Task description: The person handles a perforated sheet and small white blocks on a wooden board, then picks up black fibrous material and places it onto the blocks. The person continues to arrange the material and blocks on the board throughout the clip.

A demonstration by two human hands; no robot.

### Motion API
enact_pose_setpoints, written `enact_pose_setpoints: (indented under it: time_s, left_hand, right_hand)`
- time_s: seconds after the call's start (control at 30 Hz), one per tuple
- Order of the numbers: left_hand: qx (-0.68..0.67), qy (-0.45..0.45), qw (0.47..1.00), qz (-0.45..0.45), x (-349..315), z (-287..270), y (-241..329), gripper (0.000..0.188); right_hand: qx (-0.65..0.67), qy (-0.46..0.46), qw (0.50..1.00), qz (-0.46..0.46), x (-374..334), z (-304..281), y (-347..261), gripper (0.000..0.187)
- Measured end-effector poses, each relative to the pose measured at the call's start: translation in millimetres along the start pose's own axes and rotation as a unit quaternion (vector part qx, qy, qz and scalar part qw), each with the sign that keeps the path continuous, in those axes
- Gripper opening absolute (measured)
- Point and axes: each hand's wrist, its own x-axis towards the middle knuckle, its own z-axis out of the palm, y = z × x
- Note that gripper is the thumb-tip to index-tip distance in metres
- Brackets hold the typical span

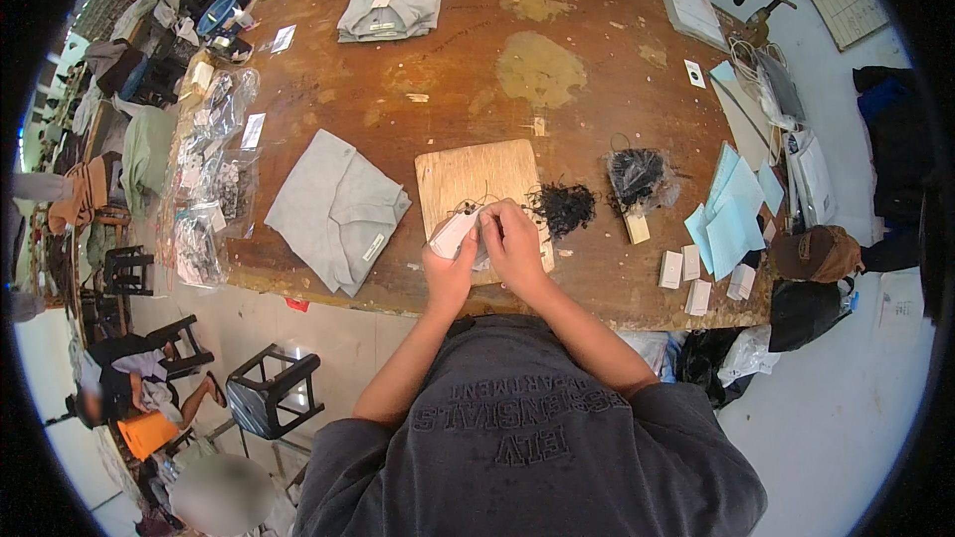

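Along the bench's point(418, 109) left edge lie clear plastic bags point(214, 189) stuffed with small tags and dark bits; beside them sits a folded grey garment point(333, 209). At the near edge, over the pale wooden board point(477, 184), the left hand point(450, 264) grips a small white tag point(456, 232), and the right hand point(512, 244) pinches at its top, seemingly working a thin dark string. To do this cleanly, I'd say keep the tag steady and flat while the fingertips feed the loop. Right of the board lies a loose heap of black strings point(564, 207), then a clear bag point(637, 177) holding more, and small white boxes point(696, 273) toward the near right corner.
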Motion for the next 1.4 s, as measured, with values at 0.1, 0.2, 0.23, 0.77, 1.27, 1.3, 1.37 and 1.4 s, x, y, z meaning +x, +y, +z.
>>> enact_pose_setpoints:
  time_s: [0.1, 0.2, 0.23, 0.77, 1.27, 1.3, 1.37, 1.4]
  left_hand:
    - [0.07, 0.007, 0.996, 0.05, -0.7, -1.1, 1.9, 0.018]
    - [0.133, -0.002, 0.987, 0.089, 5.5, -4.2, 4.8, 0.018]
    - [0.12, -0.002, 0.99, 0.08, 6.7, -4.4, 5.6, 0.018]
    - [0.085, 0.003, 0.994, 0.069, 3.2, 0.9, 9.2, 0.019]
    - [0.036, 0.024, 0.998, 0.053, -2.8, 7.0, 14.6, 0.017]
    - [0.023, 0.025, 0.999, 0.026, -3.3, 7.6, 15.8, 0.017]
    - [0.004, 0.025, 1.0, -0.005, -4.3, 8.5, 17.5, 0.019]
    - [-0.001, 0.026, 1.0, -0.017, -4.7, 8.9, 18.0, 0.019]
  right_hand:
    - [0.006, -0.011, 1.0, -0.009, 0.9, -0.1, -1.1, 0.005]
    - [0.053, -0.031, 0.998, 0.027, 3.1, -8.0, -3.8, 0.003]
    - [0.074, -0.042, 0.995, 0.051, 3.6, -11.7, -4.9, 0.002]
    - [0.057, -0.106, 0.993, 0.009, 13.0, -23.3, -7.9, 0.006]
    - [0.248, -0.086, 0.947, 0.184, 8.1, -22.3, -2.4, 0.009]
    - [0.224, -0.077, 0.954, 0.184, 7.3, -21.5, -3.1, 0.008]
    - [0.147, -0.049, 0.98, 0.122, 6.1, -19.0, -5.2, 0.007]
    - [0.093, -0.028, 0.994, 0.059, 6.0, -17.2, -6.4, 0.007]
